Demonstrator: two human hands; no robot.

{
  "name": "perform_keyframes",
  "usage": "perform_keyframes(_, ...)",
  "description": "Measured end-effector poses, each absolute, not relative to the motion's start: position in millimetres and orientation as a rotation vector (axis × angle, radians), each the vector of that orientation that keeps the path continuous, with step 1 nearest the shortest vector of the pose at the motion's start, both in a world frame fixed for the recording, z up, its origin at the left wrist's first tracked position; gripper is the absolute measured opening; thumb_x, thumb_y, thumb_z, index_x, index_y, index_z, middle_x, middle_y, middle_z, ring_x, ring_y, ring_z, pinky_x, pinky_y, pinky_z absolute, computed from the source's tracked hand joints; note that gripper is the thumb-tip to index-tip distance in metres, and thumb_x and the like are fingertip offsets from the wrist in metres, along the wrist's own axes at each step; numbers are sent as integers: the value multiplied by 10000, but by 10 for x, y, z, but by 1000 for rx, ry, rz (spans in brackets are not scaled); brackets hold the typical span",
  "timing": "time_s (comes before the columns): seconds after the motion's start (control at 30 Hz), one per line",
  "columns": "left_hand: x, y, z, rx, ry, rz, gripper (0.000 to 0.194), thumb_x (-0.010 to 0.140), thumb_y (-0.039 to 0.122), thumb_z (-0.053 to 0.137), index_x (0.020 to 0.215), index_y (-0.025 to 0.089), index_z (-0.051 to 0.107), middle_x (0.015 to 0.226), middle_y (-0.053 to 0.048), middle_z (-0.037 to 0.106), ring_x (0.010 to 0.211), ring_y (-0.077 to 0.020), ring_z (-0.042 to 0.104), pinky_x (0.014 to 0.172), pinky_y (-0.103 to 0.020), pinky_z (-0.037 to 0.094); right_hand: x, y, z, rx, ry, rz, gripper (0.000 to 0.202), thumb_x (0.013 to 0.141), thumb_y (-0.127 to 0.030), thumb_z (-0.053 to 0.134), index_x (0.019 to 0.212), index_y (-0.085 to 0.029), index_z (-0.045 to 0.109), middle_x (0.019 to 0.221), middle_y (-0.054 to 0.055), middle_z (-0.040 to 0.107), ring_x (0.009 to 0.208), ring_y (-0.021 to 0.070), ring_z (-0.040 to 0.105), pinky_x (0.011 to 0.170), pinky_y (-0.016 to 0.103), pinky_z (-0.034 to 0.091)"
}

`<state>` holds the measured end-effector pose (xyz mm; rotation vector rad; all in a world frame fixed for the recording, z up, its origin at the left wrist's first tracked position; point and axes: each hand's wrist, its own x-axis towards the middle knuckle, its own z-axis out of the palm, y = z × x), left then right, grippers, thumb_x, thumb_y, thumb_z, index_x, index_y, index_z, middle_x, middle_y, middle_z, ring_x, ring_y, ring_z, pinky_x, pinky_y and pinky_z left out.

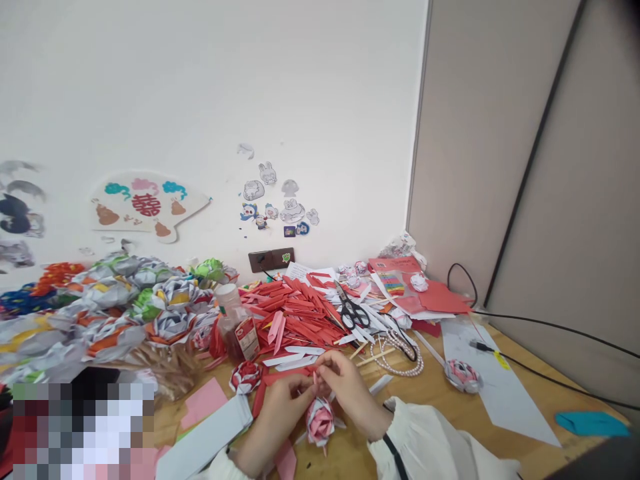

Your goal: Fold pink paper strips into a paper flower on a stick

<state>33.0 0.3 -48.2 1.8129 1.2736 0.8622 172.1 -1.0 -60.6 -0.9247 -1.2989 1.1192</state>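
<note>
My left hand point(286, 400) and my right hand point(346, 381) meet over the front of the table. Both are closed, fingertips pinching a small folded piece of pink paper point(315, 378) between them. Just below the fingers is a pink and white paper flower point(320, 423); whether it is joined to the pinched piece I cannot tell. Left of my hands sits a red and white paper flower point(246, 377). Beyond them spreads a heap of folded red paper strips point(285, 308), with white folded strips point(295, 358) at its near edge.
Black-handled scissors point(354, 313) lie on the heap, near a pearl string point(417, 363). A bottle point(235, 327) stands left, beside many paper flowers point(170, 293). White paper sheets point(205, 437) lie front left. Right are another flower point(463, 375), a cable point(545, 373) and blue cloth point(593, 423).
</note>
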Motion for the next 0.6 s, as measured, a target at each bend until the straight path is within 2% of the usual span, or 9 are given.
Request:
perform_keyframes(0.07, 312, 28, -470, 1802, 1253, 927, 320, 700, 425, 559, 641, 127, 658, 617, -26, 664, 612, -172, 570, 589, -253, 426, 1761, -22, -554, -956, -1417, 1029, 73, 719, -188, 532, 766, -164, 583, 714, 3, 602, 676, 150, 582, 619, 255, 457)
perform_keyframes(0.2, 304, 23, -418, 1734, 1247, 1108, 268, 680, 401, 604, 758, 152, 665, 750, -51, 700, 714, -201, 615, 669, -284, 467, 1809, -67, -438, -1013, -1613, 890, 86, 698, -132, 553, 696, -170, 630, 666, -2, 614, 654, 149, 569, 620, 251, 438)
perform_keyframes(0.4, 335, -89, -247, 1767, 1308, 1243, 130, 655, 305, 618, 687, 181, 638, 718, -42, 682, 740, -219, 612, 707, -308, 465, 1805, -131, -344, -933, -1564, 804, 117, 674, -85, 587, 734, -178, 623, 751, 4, 605, 723, 151, 574, 660, 249, 444)
perform_keyframes(0.6, 315, -91, -225, 1797, 1243, 1283, 112, 653, 277, 617, 711, 181, 626, 741, -44, 665, 744, -216, 599, 711, -307, 455, 1845, -157, -311, -856, -1584, 819, 151, 686, -71, 595, 777, -188, 624, 790, 3, 595, 748, 144, 577, 672, 240, 449)
